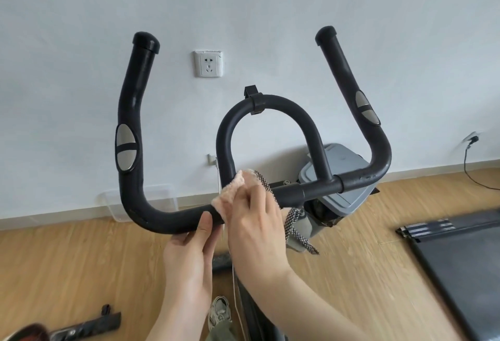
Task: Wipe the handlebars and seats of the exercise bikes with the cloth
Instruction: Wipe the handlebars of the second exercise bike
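Observation:
The black padded handlebars (167, 220) of an exercise bike fill the middle of the view, with two upright grips and a central loop (266, 104). A peach cloth (230, 197) with a black-and-white checked edge is wrapped over the horizontal bar near its centre. My right hand (257, 221) grips the cloth against the bar. My left hand (189, 254) holds the bar just left of the cloth, thumb up against the bar's front. The seat is out of sight.
A pale wall with a socket (208, 64) stands close behind the bike. A clear plastic box (140, 202) sits by the skirting. A grey bin (341, 178) is behind the bar. A black treadmill deck (460, 259) lies at the right on the wood floor.

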